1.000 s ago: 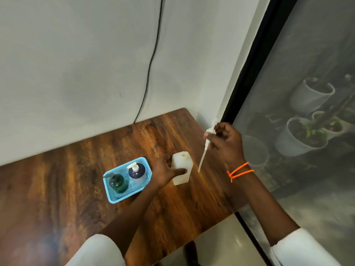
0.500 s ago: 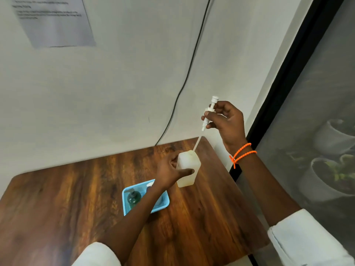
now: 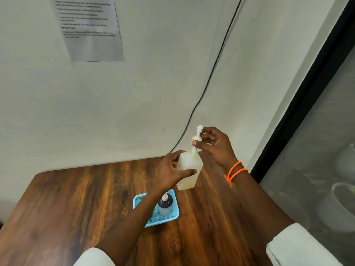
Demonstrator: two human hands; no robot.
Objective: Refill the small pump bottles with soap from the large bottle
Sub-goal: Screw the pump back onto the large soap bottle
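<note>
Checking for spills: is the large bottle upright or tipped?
Tipped slightly: the large bottle leans right in the left hand, while the right hand holds the pump at its mouth.

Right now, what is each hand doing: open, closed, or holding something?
Left hand: closed around the large white bottle, holding it on the table.
Right hand: pinching the white pump, whose tube is in the bottle's opening.

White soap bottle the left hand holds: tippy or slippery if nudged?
Probably fairly stable: the white soap bottle looks squat and flat-sided, unlikely to roll. Its smooth plastic could be slippery if soapy. The left hand steadies it while the right hand works the pump, suggesting it shifts easily.
</note>
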